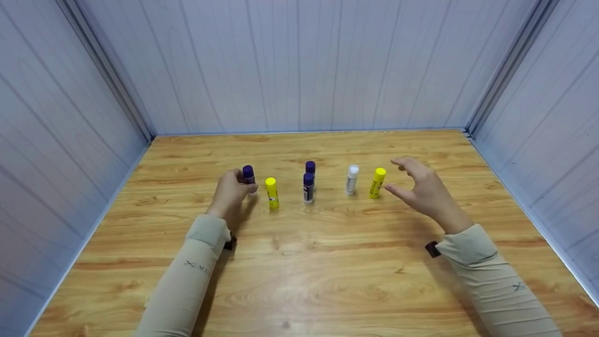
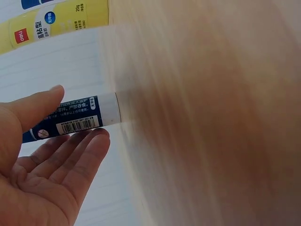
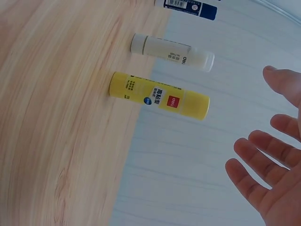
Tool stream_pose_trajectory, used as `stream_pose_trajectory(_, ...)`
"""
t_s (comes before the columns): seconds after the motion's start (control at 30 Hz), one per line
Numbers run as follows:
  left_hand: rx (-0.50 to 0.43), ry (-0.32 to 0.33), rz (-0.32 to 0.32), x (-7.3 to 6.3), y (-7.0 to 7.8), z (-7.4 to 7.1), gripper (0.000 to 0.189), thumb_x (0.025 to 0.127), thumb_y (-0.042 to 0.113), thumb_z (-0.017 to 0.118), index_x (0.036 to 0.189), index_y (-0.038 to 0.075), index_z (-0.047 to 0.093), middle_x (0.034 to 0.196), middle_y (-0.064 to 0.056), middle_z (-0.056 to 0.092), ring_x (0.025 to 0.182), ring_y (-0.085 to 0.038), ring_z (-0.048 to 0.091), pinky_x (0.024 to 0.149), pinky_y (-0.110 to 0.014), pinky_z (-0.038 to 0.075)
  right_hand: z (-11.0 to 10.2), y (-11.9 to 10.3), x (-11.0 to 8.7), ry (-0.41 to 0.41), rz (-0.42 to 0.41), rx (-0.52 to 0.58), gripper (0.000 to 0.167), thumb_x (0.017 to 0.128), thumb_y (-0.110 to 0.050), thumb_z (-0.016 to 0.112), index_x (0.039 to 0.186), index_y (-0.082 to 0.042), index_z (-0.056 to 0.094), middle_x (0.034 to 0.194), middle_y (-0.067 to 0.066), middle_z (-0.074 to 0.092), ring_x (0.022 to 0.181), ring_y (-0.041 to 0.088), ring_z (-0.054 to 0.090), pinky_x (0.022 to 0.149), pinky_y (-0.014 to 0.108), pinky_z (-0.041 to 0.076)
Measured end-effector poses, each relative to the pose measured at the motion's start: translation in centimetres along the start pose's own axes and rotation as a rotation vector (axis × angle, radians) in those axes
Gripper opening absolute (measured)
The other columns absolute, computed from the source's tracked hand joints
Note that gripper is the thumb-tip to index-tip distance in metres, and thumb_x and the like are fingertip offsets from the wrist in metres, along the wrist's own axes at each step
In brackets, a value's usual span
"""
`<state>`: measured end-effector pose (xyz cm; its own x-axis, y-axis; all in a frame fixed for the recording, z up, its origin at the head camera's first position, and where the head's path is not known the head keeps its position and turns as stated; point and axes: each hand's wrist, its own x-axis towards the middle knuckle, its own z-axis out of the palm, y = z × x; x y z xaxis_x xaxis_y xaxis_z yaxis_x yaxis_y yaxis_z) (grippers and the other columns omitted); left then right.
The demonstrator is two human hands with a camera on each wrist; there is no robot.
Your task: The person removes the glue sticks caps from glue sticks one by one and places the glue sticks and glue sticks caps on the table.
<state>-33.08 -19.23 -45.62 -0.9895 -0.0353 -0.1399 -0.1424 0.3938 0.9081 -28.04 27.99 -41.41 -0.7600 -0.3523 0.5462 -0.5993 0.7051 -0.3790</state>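
Note:
My left hand is around a purple-capped glue stick that stands upright on the wooden table. In the left wrist view, the thumb lies along one side of this dark-labelled glue stick and the fingers along the other. Just right of that hand stands a yellow glue stick. My right hand, fingers spread and thumb apart, hovers beside another yellow glue stick without touching it. The right wrist view shows a gap between the fingers and this yellow glue stick. A white glue stick stands next to it.
Two more purple-capped glue sticks stand mid-table, the front one partly covering the rear one. Pale panelled walls close off the back and both sides of the table.

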Motion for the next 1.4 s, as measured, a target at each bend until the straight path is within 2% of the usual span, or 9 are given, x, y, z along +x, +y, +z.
stream_pose_trajectory(0.13, 0.048, 0.013, 0.028, 0.1, 0.1, -0.1, 0.041, 0.105, 0.006, 0.070, 0.142, -0.007, 0.058, 0.139, -0.025, 0.066, 0.132, -0.035, 0.063, 0.118, -0.047, 0.053, 0.0, -0.4, 0.2, -0.001, 0.006, 0.001, 0.058, 0.092, -0.009, 0.089, 0.142, 0.007, 0.063, 0.138, 0.027, 0.068, 0.117, 0.045, 0.069, 0.097, 0.063, 0.059)
stream_pose_trajectory(0.3, 0.093, 0.049, 0.074, -0.2, 0.8, -0.4, 0.034, 0.103, 0.011, 0.074, 0.130, -0.007, 0.063, 0.130, -0.025, 0.069, 0.122, -0.034, 0.068, 0.110, -0.045, 0.057, -0.1, -0.4, 0.8, -0.002, 0.013, 0.029, 0.060, 0.092, -0.007, 0.088, 0.144, 0.006, 0.062, 0.140, 0.028, 0.067, 0.119, 0.048, 0.068, 0.099, 0.063, 0.059)
stream_pose_trajectory(0.5, 0.126, 0.116, 0.186, -1.3, 3.0, -0.9, 0.029, 0.098, 0.015, 0.075, 0.116, -0.003, 0.061, 0.118, -0.022, 0.070, 0.109, -0.032, 0.070, 0.095, -0.043, 0.061, -0.6, -1.1, 1.8, 0.012, 0.022, 0.087, 0.057, 0.093, -0.005, 0.086, 0.143, 0.007, 0.062, 0.137, 0.030, 0.067, 0.120, 0.048, 0.068, 0.101, 0.063, 0.058)
stream_pose_trajectory(0.7, 0.140, 0.122, 0.264, -2.4, 5.7, -0.6, 0.025, 0.096, 0.014, 0.074, 0.113, 0.000, 0.062, 0.114, -0.018, 0.070, 0.101, -0.029, 0.068, 0.088, -0.039, 0.060, -0.9, -2.4, 3.1, 0.023, 0.077, 0.191, 0.058, 0.093, -0.004, 0.086, 0.145, 0.006, 0.062, 0.138, 0.027, 0.069, 0.124, 0.044, 0.067, 0.107, 0.060, 0.057)
stream_pose_trajectory(0.83, 0.143, 0.095, 0.325, -3.3, 7.3, 0.2, 0.024, 0.098, 0.012, 0.074, 0.115, 0.000, 0.063, 0.112, -0.018, 0.070, 0.100, -0.029, 0.065, 0.089, -0.041, 0.057, -0.9, -3.5, 4.0, 0.030, 0.096, 0.263, 0.060, 0.093, -0.004, 0.086, 0.147, 0.004, 0.062, 0.136, 0.024, 0.071, 0.124, 0.041, 0.068, 0.107, 0.056, 0.057)
stream_pose_trajectory(0.97, 0.173, 0.030, 0.381, -4.3, 8.8, 1.4, 0.025, 0.100, 0.011, 0.076, 0.119, 0.000, 0.065, 0.115, -0.018, 0.072, 0.102, -0.030, 0.068, 0.093, -0.043, 0.061, -0.5, -4.5, 4.8, 0.015, 0.122, 0.332, 0.059, 0.094, -0.006, 0.086, 0.148, 0.001, 0.063, 0.138, 0.022, 0.071, 0.126, 0.037, 0.069, 0.108, 0.051, 0.057)
stream_pose_trajectory(1.2, 0.239, -0.079, 0.508, -6.0, 10.6, 3.8, 0.028, 0.102, 0.015, 0.079, 0.127, 0.003, 0.075, 0.119, -0.012, 0.080, 0.105, -0.025, 0.076, 0.092, -0.041, 0.065, 0.7, -6.0, 5.8, -0.011, 0.159, 0.461, 0.058, 0.095, -0.006, 0.085, 0.148, 0.001, 0.063, 0.136, 0.019, 0.072, 0.125, 0.034, 0.069, 0.104, 0.033, 0.058)
stream_pose_trajectory(1.4, 0.270, -0.134, 0.599, -7.3, 11.8, 5.6, 0.031, 0.102, 0.014, 0.079, 0.131, 0.005, 0.077, 0.117, -0.010, 0.083, 0.100, -0.020, 0.080, 0.088, -0.036, 0.067, 1.5, -7.2, 6.3, -0.013, 0.149, 0.531, 0.054, 0.093, -0.001, 0.085, 0.144, 0.003, 0.065, 0.132, 0.020, 0.073, 0.121, 0.035, 0.071, 0.102, 0.034, 0.060)
